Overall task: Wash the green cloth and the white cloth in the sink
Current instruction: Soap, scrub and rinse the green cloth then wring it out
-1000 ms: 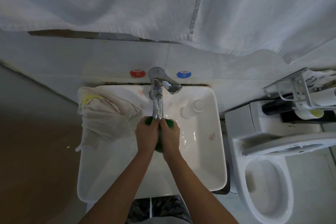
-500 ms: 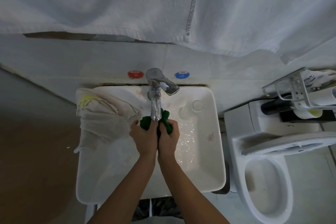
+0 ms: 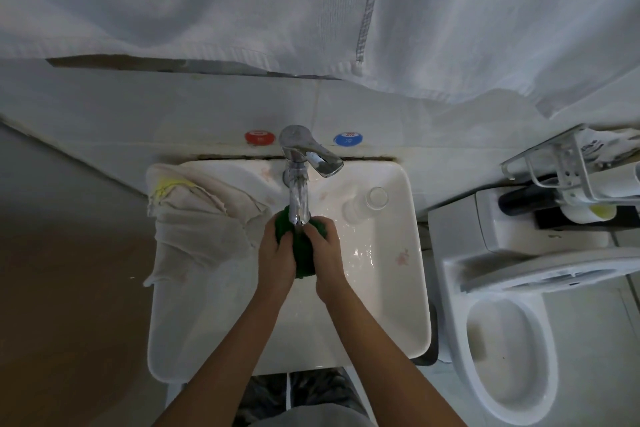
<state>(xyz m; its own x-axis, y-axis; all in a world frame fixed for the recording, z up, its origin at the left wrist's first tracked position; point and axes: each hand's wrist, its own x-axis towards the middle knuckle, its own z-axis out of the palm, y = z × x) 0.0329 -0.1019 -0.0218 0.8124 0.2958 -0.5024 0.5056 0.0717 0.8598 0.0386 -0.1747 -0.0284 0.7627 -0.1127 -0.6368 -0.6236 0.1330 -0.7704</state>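
Small dark green cloth (image 3: 302,253), bunched into a wad, held low over the basin of the white rectangular ceramic sink (image 3: 408,288), directly beneath the spout of the chrome single-lever tap (image 3: 298,198). Long axis of the wad roughly front to back, sandwiched between the two hands. Left hand (image 3: 277,255) clenched round the cloth's left side, right hand (image 3: 325,253) clenched round its right side, fingertips of both meeting near the spout; both grips grasping the green cloth, neither nearer than the other. Water sheen on the basin floor to the right of the hands; stream itself hard to make out. Off-white crumpled cloth (image 3: 201,229) draped over the sink's left rim, just beside the left hand, part hanging outside the basin; not yet in hand. Judged: left hand the nearer for reaching it next. Clear glass tumbler (image 3: 375,199) on the back right ledge. White toilet (image 3: 512,340) to the right.
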